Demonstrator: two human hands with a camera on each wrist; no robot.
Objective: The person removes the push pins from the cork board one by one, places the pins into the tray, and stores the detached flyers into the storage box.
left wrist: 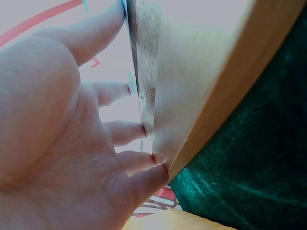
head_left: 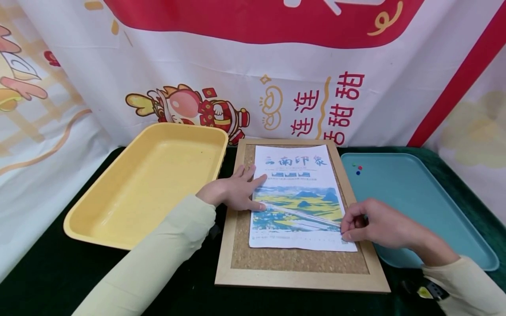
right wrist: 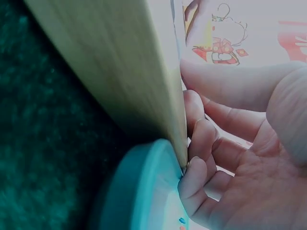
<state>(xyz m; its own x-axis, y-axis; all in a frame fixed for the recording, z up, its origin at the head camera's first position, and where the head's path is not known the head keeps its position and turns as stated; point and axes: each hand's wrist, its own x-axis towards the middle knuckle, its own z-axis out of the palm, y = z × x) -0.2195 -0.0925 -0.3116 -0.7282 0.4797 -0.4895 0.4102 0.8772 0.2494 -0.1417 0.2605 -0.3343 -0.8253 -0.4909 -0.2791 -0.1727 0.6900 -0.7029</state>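
A printed sheet of paper (head_left: 292, 241) with blue lettering and a landscape picture lies on a wood-framed cork board (head_left: 300, 261). My left hand (head_left: 240, 188) rests on the sheet's left edge with its fingers spread. In the left wrist view its fingers reach over the frame (left wrist: 192, 72). At the lower right of the sheet, my right hand (head_left: 375, 221) pinches the paper's edge between thumb and bent forefinger. Its other fingers curl in beside the frame (right wrist: 129, 62), as the right wrist view shows. A pale diagonal band crosses the picture between the hands.
A deep yellow tray (head_left: 148, 175) stands left of the board. On the right, a blue-green tray (head_left: 415, 197) holds a few tiny coloured pieces (head_left: 358, 170) near its far left corner. Dark green cloth (head_left: 189, 281) covers the table; a printed curtain (head_left: 253, 61) hangs behind.
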